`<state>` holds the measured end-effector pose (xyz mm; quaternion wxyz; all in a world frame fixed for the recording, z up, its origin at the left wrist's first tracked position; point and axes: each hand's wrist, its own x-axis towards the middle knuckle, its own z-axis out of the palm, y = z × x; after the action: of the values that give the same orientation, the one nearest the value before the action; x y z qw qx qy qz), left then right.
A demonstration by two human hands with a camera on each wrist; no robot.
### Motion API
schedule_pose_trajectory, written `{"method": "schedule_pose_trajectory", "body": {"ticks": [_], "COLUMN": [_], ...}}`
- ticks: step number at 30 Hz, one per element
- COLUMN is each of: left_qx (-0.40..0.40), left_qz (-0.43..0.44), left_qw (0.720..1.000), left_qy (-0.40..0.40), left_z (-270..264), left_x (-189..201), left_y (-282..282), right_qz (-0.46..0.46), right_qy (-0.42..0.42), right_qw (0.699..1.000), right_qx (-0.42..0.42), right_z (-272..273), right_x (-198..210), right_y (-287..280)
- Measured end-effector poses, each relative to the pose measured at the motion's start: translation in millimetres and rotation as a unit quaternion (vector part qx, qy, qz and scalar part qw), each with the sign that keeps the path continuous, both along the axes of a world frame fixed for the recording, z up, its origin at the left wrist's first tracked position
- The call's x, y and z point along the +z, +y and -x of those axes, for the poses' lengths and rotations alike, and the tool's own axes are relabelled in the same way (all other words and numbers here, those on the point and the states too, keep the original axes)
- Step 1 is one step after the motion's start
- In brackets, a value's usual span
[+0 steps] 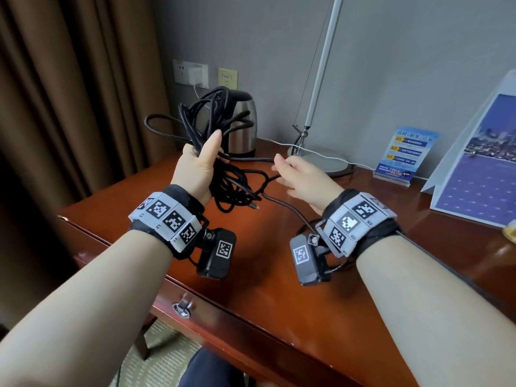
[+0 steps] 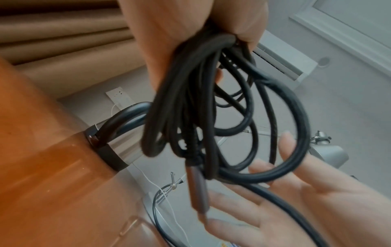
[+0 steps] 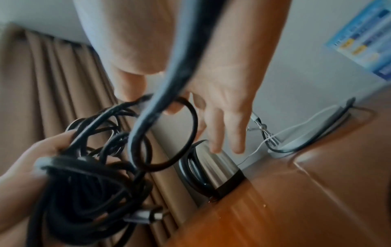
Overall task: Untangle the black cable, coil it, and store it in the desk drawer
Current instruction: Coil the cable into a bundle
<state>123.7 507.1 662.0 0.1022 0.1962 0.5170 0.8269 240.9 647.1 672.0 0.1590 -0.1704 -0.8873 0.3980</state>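
Note:
My left hand (image 1: 201, 160) is raised over the desk (image 1: 265, 275) and grips a tangled bundle of black cable (image 1: 220, 118). Loops stick up above the fist, and more hang below it (image 2: 201, 117) to the desktop. A metal plug (image 1: 255, 207) ends one strand and dangles under the bundle (image 2: 196, 188). My right hand (image 1: 298, 177) hovers just right of the bundle with fingers spread and loose (image 3: 222, 100). Its fingertips touch a hanging loop (image 3: 182, 133) without closing on it. One strand runs under my right wrist. The desk drawer (image 1: 183, 307) is closed.
A steel kettle (image 1: 243, 127) stands right behind the bundle. A desk lamp base (image 1: 321, 160) with a white wire sits behind my right hand. A blue card (image 1: 405, 155) and a calendar (image 1: 485, 169) stand at right. Curtains hang at left.

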Motion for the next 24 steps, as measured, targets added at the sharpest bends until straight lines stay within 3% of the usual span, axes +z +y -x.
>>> {"method": "schedule_pose_trajectory", "body": {"ticks": [2, 6, 10, 13, 15, 20, 24], "left_qx": [-0.024, -0.024, -0.058, -0.080, -0.067, -0.090, -0.101], "left_qz": [-0.007, 0.001, 0.023, 0.014, 0.024, 0.039, 0.037], "left_qw": [1.000, 1.000, 0.998, 0.997, 0.997, 0.995, 0.992], "left_qy": [-0.003, 0.003, 0.012, 0.010, 0.015, 0.027, 0.059], "left_z": [-2, -4, -6, -9, -8, -1, 2], "left_x": [1, 2, 2, 0, -2, -6, -3], "left_y": [1, 3, 4, 6, 7, 3, 2], "right_qz": [-0.013, -0.139, -0.351, -0.436, -0.449, -0.384, -0.377], "right_qy": [0.035, 0.097, 0.076, 0.053, 0.045, 0.026, 0.027], "right_qw": [0.999, 0.985, 0.932, 0.896, 0.889, 0.916, 0.917], "right_qx": [-0.011, 0.002, 0.041, 0.055, 0.077, 0.117, 0.128], "right_z": [1, -4, -3, -1, -1, -6, -4], "right_x": [-1, 6, 9, 8, 7, 6, 7], "right_y": [-1, -6, -16, -19, -19, -14, -15]}}
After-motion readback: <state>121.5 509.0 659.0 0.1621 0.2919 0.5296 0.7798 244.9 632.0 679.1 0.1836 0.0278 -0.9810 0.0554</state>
